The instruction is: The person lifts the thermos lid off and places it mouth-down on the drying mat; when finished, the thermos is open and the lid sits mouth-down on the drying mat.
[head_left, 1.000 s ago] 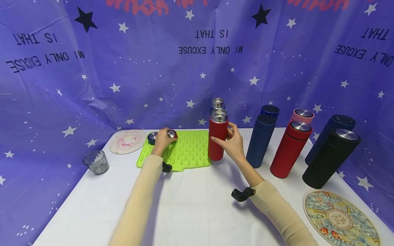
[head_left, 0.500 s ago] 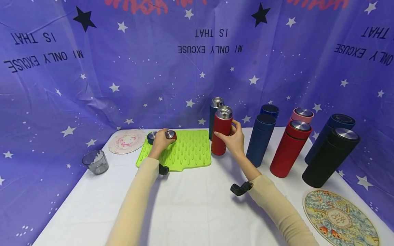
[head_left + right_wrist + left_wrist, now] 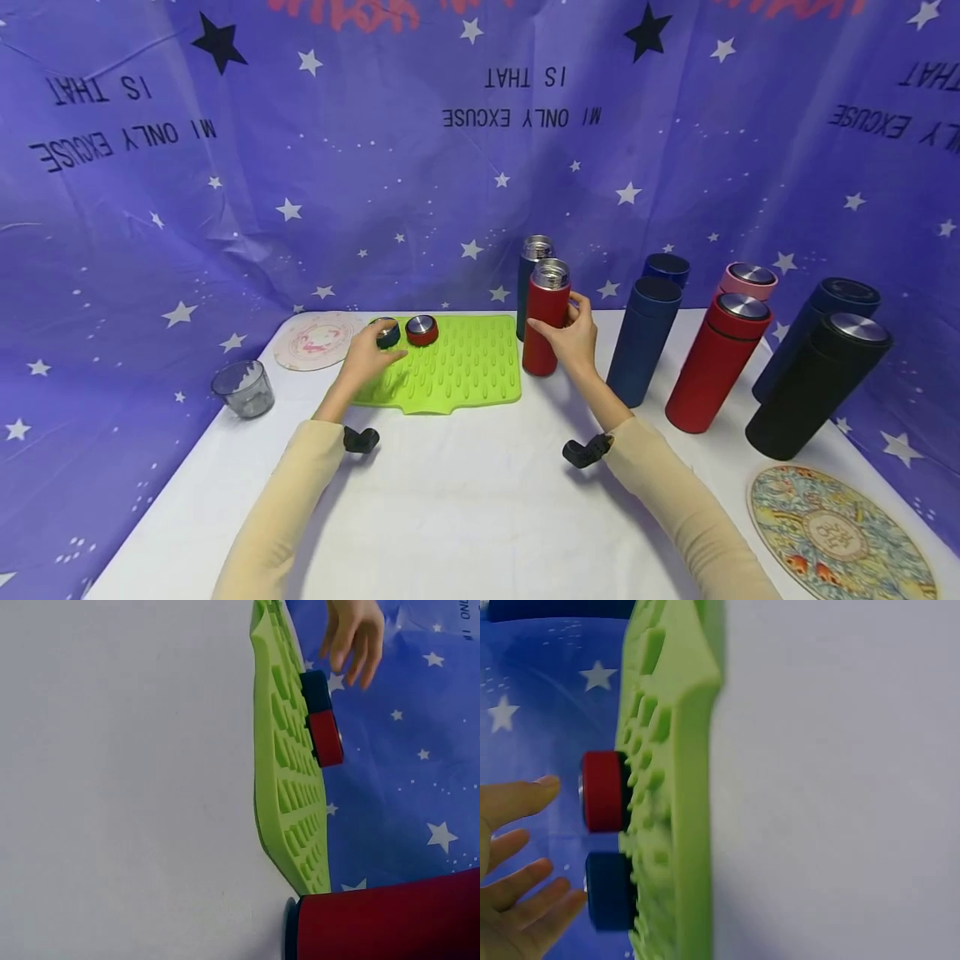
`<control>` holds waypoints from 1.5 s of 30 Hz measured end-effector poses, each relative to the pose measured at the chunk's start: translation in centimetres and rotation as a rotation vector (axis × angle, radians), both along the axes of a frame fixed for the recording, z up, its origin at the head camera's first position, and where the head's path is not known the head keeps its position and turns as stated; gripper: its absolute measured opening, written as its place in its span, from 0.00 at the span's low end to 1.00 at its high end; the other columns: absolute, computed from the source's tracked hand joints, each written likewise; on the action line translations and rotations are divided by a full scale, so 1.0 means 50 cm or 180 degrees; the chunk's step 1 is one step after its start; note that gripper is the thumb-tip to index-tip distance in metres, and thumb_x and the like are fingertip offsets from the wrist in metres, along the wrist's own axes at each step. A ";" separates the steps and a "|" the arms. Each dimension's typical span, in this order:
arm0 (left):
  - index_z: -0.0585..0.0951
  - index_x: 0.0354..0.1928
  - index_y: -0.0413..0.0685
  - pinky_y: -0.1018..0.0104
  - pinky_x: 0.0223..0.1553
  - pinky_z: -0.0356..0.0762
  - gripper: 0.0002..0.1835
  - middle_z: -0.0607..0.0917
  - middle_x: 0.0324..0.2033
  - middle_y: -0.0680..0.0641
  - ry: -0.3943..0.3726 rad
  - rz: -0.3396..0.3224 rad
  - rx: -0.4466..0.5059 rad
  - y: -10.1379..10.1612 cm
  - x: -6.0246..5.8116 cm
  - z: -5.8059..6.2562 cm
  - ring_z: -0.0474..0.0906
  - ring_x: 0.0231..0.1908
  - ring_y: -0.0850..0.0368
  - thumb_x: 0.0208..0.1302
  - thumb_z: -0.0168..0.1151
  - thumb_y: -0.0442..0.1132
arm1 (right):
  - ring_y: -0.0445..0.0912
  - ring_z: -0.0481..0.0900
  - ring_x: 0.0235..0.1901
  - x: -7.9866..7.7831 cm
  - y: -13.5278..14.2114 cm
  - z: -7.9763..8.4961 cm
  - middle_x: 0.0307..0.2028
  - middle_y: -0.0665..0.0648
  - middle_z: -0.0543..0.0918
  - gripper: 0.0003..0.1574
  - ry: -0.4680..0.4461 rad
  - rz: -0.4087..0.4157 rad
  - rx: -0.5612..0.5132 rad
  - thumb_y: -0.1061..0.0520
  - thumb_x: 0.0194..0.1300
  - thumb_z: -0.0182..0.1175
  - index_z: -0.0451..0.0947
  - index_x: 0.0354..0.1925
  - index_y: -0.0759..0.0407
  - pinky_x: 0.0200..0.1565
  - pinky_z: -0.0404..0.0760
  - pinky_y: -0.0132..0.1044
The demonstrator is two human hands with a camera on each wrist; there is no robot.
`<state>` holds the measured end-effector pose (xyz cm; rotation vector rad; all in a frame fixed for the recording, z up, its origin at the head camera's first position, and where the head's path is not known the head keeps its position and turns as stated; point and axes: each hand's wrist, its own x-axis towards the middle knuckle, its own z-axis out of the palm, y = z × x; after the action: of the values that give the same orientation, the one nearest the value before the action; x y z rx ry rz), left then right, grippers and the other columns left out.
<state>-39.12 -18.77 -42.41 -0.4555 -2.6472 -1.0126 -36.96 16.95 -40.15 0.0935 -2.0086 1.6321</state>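
Observation:
My right hand [image 3: 576,337] holds an open red thermos flask [image 3: 542,357], which stands upright just right of the green ridged mat [image 3: 472,358]. Its steel mouth is bare, and in the right wrist view only the lower part of the flask [image 3: 390,922] shows. On the mat's left side sit a red lid [image 3: 422,335] and a dark blue lid [image 3: 389,337], side by side with steel tops up. Over the blue lid hovers my left hand [image 3: 365,357], its fingers spread around nothing and partly hiding that lid. Apart from both lids, those fingers show in the left wrist view.
An open blue flask [image 3: 522,287] stands behind the red one. Several capped flasks, including a red one [image 3: 712,367] and a black one [image 3: 813,392], line the right side. A glass cup [image 3: 246,390], a pink round mat [image 3: 315,340] and a patterned round mat [image 3: 840,537] lie around.
My left hand has let go of the red lid on the mat and drawn back left. The red flask in my right hand shifted right and slightly back, then stayed put.

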 end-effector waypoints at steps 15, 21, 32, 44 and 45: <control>0.71 0.62 0.31 0.38 0.58 0.66 0.37 0.72 0.59 0.28 -0.0083 0.0174 -0.0220 -0.094 0.120 -0.024 0.68 0.57 0.28 0.52 0.74 0.39 | 0.54 0.81 0.48 -0.027 -0.014 -0.011 0.52 0.63 0.81 0.50 0.0069 -0.0009 0.0010 0.55 0.49 0.77 0.60 0.63 0.61 0.52 0.79 0.47; 0.70 0.62 0.31 0.37 0.57 0.67 0.38 0.72 0.59 0.27 -0.0232 0.0191 -0.0237 -0.092 0.121 -0.024 0.69 0.56 0.28 0.52 0.74 0.40 | 0.54 0.80 0.49 -0.029 -0.015 -0.013 0.53 0.63 0.80 0.49 0.0059 0.0000 0.0088 0.55 0.50 0.76 0.59 0.64 0.59 0.52 0.79 0.48; 0.71 0.61 0.31 0.38 0.61 0.63 0.37 0.73 0.58 0.27 -0.0475 0.0160 -0.0412 -0.094 0.124 -0.036 0.65 0.60 0.28 0.52 0.73 0.42 | 0.53 0.63 0.67 0.041 0.012 -0.020 0.69 0.62 0.64 0.52 -0.0184 0.0226 0.0380 0.50 0.56 0.72 0.56 0.71 0.62 0.68 0.61 0.45; 0.68 0.63 0.30 0.38 0.62 0.62 0.39 0.70 0.60 0.26 -0.0598 0.0191 -0.0455 -0.092 0.129 -0.031 0.63 0.61 0.28 0.54 0.72 0.44 | 0.58 0.65 0.66 0.224 0.042 0.086 0.65 0.66 0.68 0.44 0.0441 0.0342 0.0707 0.66 0.56 0.70 0.60 0.67 0.70 0.65 0.61 0.54; 0.68 0.63 0.30 0.38 0.62 0.61 0.39 0.70 0.60 0.26 -0.0603 0.0186 -0.0462 -0.091 0.128 -0.032 0.63 0.61 0.28 0.55 0.72 0.44 | 0.59 0.65 0.65 0.239 0.043 0.099 0.65 0.67 0.68 0.44 0.0499 0.0316 0.0753 0.67 0.56 0.69 0.61 0.67 0.71 0.64 0.62 0.55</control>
<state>-32.70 -23.35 -43.99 -0.3238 -2.8977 -0.8899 -25.00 19.08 -35.20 0.4014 -2.0940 1.3911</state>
